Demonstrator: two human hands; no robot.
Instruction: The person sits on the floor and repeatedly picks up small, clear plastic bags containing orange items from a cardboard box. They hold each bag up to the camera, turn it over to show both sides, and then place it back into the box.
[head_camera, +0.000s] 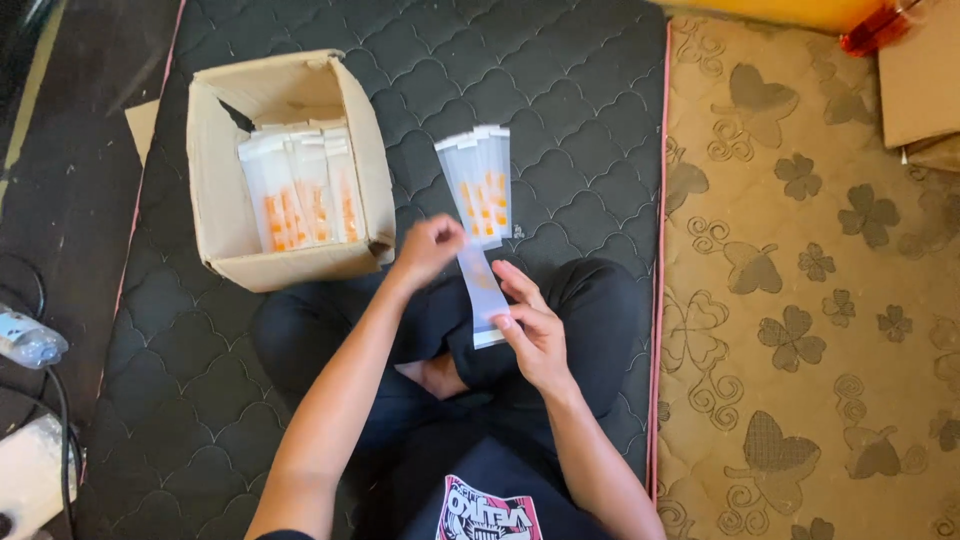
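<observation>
I sit cross-legged on a black quilted mat (540, 70). A long clear plastic sleeve with an orange print (481, 292) stretches between my hands. My left hand (429, 248) pinches its far end with fingers closed. My right hand (530, 325) holds its near end at the white strip. Just beyond my hands, a small stack of the same sleeves (482, 187) lies on the mat. A cardboard box (220, 190) to the left stands open, with several more sleeves (300, 190) packed inside.
A tan mattress with a clover pattern (810, 300) borders the mat on the right. Cardboard pieces (920, 85) lie at the top right. At the left edge are a plastic bottle (28, 340), a black cable (62, 420) and a white object (30, 480).
</observation>
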